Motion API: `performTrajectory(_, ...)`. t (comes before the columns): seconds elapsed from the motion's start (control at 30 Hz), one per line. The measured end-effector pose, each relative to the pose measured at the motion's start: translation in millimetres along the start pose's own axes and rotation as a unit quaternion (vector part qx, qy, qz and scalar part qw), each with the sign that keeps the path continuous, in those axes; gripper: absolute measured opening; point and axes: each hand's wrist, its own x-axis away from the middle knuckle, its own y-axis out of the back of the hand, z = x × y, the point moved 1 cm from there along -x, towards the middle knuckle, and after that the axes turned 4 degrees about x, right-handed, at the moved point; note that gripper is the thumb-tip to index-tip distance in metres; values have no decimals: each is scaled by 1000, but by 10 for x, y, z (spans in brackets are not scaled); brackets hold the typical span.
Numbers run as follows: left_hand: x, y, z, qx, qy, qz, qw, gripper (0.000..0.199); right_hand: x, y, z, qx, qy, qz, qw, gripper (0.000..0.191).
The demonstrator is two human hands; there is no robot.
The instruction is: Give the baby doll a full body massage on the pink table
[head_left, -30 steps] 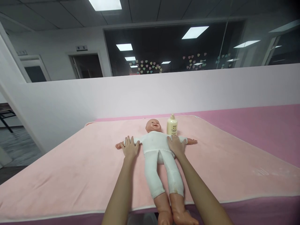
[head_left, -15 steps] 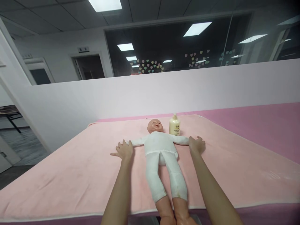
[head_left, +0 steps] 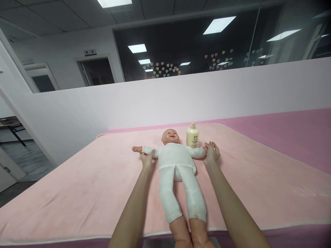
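A baby doll [head_left: 173,155] with a white cloth body lies on its back with its arms out to the sides. My left hand [head_left: 147,160] is closed round the doll's forearm on the left, thumb near the sleeve and the other fingers mostly hidden beneath. Beyond that grip, the doll's bare hand [head_left: 137,149] sticks out. On the other side, my right hand [head_left: 213,153] grips the doll's other arm at the hand, which my fingers partly cover. A pale yellow pump bottle [head_left: 192,135] stands upright just behind that arm.
A pink towel [head_left: 108,193] spreads under the doll, with a darker pink surface [head_left: 289,134] beyond its right side. Behind the towel rises a low white wall [head_left: 165,101] with dark glass above. The doll's feet reach past the towel's front edge.
My left hand has moved inward from the doll's hand to its forearm, uncovering that hand. My right hand has shifted slightly up and inward, its fingers now curled at the doll's other hand.
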Motion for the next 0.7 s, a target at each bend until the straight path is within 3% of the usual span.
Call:
performTrajectory(0.07,82,-47,1,-44,-10,29,999,47,106,-55,-19,45,70,35,996,70)
performTrajectory(0.17,163,-64,-17,-100,-28,69,992,50,251,-81,-69,141,95,29,985,91)
performTrajectory(0.27,186,-52,-15,-119,-40,82,989,50,342,-66,-96,179,107,8,978,91)
performTrajectory(0.43,159,-49,30,-114,-37,76,990,46,432,-60,-50,185,205,31,961,90)
performTrajectory(0.7,175,-39,34,-123,-33,62,990,47,453,-49,-46,217,186,57,957,96)
